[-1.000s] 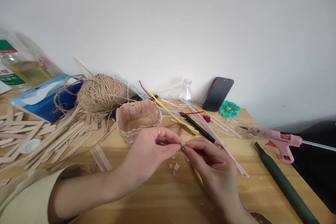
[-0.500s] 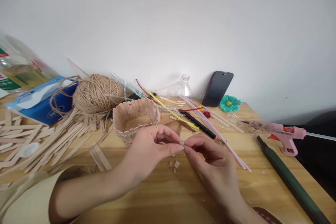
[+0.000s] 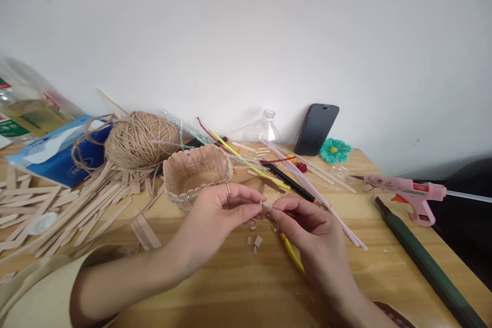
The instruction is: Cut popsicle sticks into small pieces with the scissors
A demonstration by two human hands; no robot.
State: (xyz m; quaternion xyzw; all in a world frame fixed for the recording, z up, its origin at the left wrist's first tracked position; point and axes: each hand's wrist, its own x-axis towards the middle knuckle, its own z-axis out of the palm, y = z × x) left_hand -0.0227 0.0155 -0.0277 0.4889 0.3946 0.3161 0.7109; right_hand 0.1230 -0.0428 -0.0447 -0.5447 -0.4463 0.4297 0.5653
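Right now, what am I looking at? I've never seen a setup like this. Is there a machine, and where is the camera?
There's no machine doing the work: these are a person's bare hands, seen by a camera worn on their head, looking forward and down. The left hand and right hand meet fingertip to fingertip, pinching something tiny and pale, too small to identify. On the wooden table, left to right, are loose wooden sticks, a ball of twine, a small scalloped basket, a phone leaning on the wall, and a pink glue gun.
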